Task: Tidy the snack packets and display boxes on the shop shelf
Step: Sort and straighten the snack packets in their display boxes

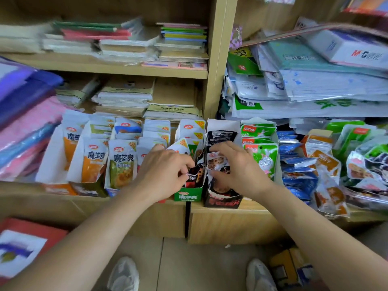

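With the orange-packet boxes [92, 162] at the left of the shelf [252, 206] standing tidy, the left hand [165, 171] pinches a dark packet [195, 175] in the green box [188, 195], the right hand [239, 166] grips a printed packet [217, 161] in the black box [222, 201], and the loose packets [327, 175] heaped to the right seem to await sorting.

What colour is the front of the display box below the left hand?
Green display box front, white lettering; head view.

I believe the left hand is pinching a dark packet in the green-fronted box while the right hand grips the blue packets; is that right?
Not quite: in the head view the right hand grips the brown-printed packets in the black display box, not the blue packets, which lie untouched further right. The left hand does pinch a dark packet in the green-fronted box.
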Action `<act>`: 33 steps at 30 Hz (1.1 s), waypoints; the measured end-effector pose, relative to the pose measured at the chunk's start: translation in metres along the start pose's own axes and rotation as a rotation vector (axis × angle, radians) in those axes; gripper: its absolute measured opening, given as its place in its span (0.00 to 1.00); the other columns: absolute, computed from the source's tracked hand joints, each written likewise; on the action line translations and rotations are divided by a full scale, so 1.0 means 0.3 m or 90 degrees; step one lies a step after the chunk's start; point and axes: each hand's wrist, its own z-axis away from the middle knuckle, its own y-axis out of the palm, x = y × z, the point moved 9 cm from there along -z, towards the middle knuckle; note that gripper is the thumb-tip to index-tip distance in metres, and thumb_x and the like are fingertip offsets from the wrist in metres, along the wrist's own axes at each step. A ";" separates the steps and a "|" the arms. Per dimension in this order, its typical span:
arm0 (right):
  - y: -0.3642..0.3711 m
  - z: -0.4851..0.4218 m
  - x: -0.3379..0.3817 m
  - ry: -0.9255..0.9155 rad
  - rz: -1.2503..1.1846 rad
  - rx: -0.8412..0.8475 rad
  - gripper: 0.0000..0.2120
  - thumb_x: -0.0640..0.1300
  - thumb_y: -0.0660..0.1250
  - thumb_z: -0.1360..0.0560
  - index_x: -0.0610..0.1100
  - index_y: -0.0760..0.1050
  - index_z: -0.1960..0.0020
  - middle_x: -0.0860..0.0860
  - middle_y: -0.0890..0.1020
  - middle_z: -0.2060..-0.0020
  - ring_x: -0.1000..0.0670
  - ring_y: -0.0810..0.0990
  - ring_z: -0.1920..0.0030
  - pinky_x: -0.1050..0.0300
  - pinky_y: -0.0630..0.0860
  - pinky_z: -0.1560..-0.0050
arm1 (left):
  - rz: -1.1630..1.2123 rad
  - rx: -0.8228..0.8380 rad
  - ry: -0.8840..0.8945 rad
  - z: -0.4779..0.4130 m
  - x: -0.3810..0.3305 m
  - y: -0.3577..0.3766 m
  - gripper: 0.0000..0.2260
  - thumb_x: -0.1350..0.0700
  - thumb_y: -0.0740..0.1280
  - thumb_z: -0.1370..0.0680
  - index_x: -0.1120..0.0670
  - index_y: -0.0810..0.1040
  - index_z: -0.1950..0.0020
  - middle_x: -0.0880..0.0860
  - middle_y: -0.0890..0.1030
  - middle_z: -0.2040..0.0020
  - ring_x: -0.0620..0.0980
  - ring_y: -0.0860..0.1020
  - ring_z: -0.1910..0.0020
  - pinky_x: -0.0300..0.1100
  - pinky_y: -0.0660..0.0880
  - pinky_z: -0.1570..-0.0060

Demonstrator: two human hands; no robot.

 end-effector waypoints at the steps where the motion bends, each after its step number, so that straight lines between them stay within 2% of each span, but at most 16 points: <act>1: 0.000 -0.001 0.012 -0.012 -0.019 0.003 0.30 0.49 0.77 0.29 0.50 0.71 0.30 0.52 0.75 0.36 0.46 0.75 0.37 0.42 0.71 0.39 | 0.039 -0.023 -0.009 0.005 0.012 -0.008 0.11 0.52 0.73 0.23 0.43 0.83 0.41 0.38 0.85 0.56 0.40 0.79 0.55 0.44 0.67 0.35; 4: 0.006 -0.001 0.046 -0.044 -0.046 0.018 0.37 0.49 0.78 0.30 0.53 0.67 0.25 0.52 0.70 0.30 0.44 0.71 0.33 0.38 0.71 0.38 | 0.166 -0.085 -0.031 0.030 0.046 -0.043 0.11 0.58 0.72 0.23 0.45 0.85 0.44 0.34 0.80 0.61 0.36 0.78 0.58 0.43 0.73 0.41; 7: -0.012 -0.004 0.098 -0.063 -0.055 0.001 0.39 0.51 0.78 0.31 0.54 0.65 0.24 0.55 0.69 0.28 0.45 0.68 0.32 0.38 0.69 0.36 | 0.273 -0.148 -0.013 0.068 0.069 -0.084 0.13 0.61 0.72 0.23 0.46 0.85 0.43 0.37 0.79 0.58 0.38 0.78 0.55 0.38 0.77 0.52; 10: -0.089 -0.015 0.156 -0.078 -0.057 -0.080 0.34 0.55 0.76 0.32 0.53 0.70 0.28 0.54 0.66 0.26 0.44 0.66 0.31 0.46 0.63 0.32 | 0.363 -0.157 0.019 0.077 0.066 -0.120 0.12 0.61 0.69 0.21 0.47 0.83 0.42 0.43 0.81 0.52 0.43 0.79 0.51 0.38 0.77 0.51; 12: -0.129 -0.011 0.183 -0.099 -0.017 -0.110 0.33 0.51 0.77 0.31 0.53 0.71 0.29 0.54 0.66 0.25 0.44 0.66 0.30 0.49 0.62 0.34 | 0.401 -0.185 0.039 0.069 0.050 -0.166 0.12 0.61 0.67 0.19 0.47 0.83 0.42 0.44 0.82 0.49 0.42 0.80 0.47 0.34 0.75 0.48; 15: -0.174 0.006 0.179 -0.090 0.010 -0.138 0.24 0.46 0.78 0.31 0.52 0.78 0.36 0.58 0.76 0.34 0.49 0.67 0.31 0.46 0.64 0.39 | 0.433 -0.217 0.062 0.055 0.015 -0.213 0.12 0.63 0.67 0.19 0.47 0.83 0.43 0.41 0.83 0.47 0.39 0.79 0.42 0.30 0.72 0.43; 17: -0.210 0.013 0.153 -0.070 -0.024 -0.145 0.13 0.45 0.77 0.30 0.51 0.82 0.46 0.58 0.82 0.46 0.53 0.69 0.34 0.45 0.63 0.40 | 0.464 -0.214 0.074 0.045 -0.013 -0.213 0.13 0.65 0.66 0.19 0.47 0.83 0.45 0.40 0.84 0.47 0.40 0.80 0.42 0.33 0.74 0.42; 18: -0.226 0.016 0.143 -0.061 -0.038 -0.141 0.12 0.45 0.78 0.31 0.50 0.82 0.49 0.58 0.82 0.49 0.55 0.71 0.36 0.46 0.62 0.39 | 0.479 -0.219 0.081 0.041 -0.028 -0.215 0.14 0.66 0.66 0.19 0.46 0.83 0.46 0.40 0.84 0.48 0.41 0.81 0.44 0.36 0.76 0.43; 19: -0.234 0.019 0.136 -0.049 -0.054 -0.124 0.14 0.46 0.79 0.32 0.50 0.81 0.48 0.57 0.81 0.49 0.56 0.72 0.38 0.48 0.63 0.39 | 0.492 -0.232 0.086 0.034 -0.042 -0.219 0.15 0.66 0.66 0.19 0.46 0.83 0.47 0.40 0.85 0.49 0.42 0.82 0.45 0.39 0.77 0.44; 22: -0.196 0.033 0.118 0.001 -0.117 -0.008 0.29 0.50 0.81 0.34 0.49 0.77 0.35 0.53 0.82 0.45 0.54 0.77 0.43 0.55 0.72 0.42 | 0.539 -0.265 0.084 0.011 -0.065 -0.222 0.15 0.67 0.67 0.20 0.45 0.82 0.50 0.42 0.85 0.52 0.45 0.83 0.48 0.45 0.79 0.44; 24: -0.168 0.045 0.101 0.017 -0.094 0.010 0.30 0.50 0.80 0.33 0.46 0.76 0.33 0.49 0.83 0.46 0.50 0.80 0.47 0.54 0.76 0.48 | 0.553 -0.259 0.084 -0.006 -0.083 -0.203 0.14 0.67 0.67 0.21 0.47 0.83 0.50 0.43 0.85 0.52 0.45 0.83 0.46 0.45 0.78 0.43; 26: -0.172 0.048 0.067 0.050 -0.094 -0.007 0.28 0.49 0.79 0.30 0.46 0.76 0.33 0.49 0.84 0.45 0.48 0.83 0.49 0.52 0.79 0.48 | 0.561 -0.254 0.093 -0.021 -0.108 -0.187 0.11 0.67 0.67 0.20 0.51 0.83 0.48 0.44 0.85 0.50 0.46 0.82 0.44 0.46 0.78 0.41; 27: -0.181 0.050 0.049 0.069 -0.113 -0.017 0.28 0.47 0.78 0.30 0.45 0.75 0.32 0.50 0.84 0.45 0.48 0.83 0.49 0.55 0.79 0.47 | 0.572 -0.257 0.096 -0.029 -0.116 -0.184 0.11 0.66 0.67 0.20 0.52 0.82 0.45 0.45 0.85 0.48 0.47 0.82 0.43 0.46 0.78 0.40; 30: -0.216 0.058 -0.009 0.140 -0.161 -0.049 0.26 0.45 0.77 0.28 0.42 0.75 0.33 0.57 0.80 0.48 0.57 0.78 0.48 0.75 0.73 0.50 | 0.588 -0.290 0.090 -0.054 -0.108 -0.194 0.17 0.64 0.71 0.21 0.48 0.77 0.36 0.45 0.83 0.40 0.44 0.80 0.38 0.42 0.76 0.37; 31: -0.225 0.061 -0.030 0.164 -0.170 -0.064 0.26 0.45 0.77 0.28 0.42 0.75 0.33 0.57 0.80 0.47 0.59 0.77 0.47 0.74 0.73 0.48 | 0.577 -0.304 0.082 -0.060 -0.092 -0.196 0.18 0.64 0.71 0.22 0.48 0.76 0.35 0.45 0.82 0.40 0.43 0.80 0.38 0.40 0.75 0.37; 33: -0.244 0.068 -0.068 0.201 -0.196 -0.106 0.27 0.48 0.76 0.28 0.42 0.75 0.32 0.55 0.81 0.43 0.57 0.78 0.43 0.60 0.76 0.39 | 0.541 -0.319 0.049 -0.072 -0.043 -0.194 0.18 0.64 0.72 0.22 0.49 0.77 0.36 0.45 0.82 0.41 0.41 0.80 0.40 0.36 0.75 0.39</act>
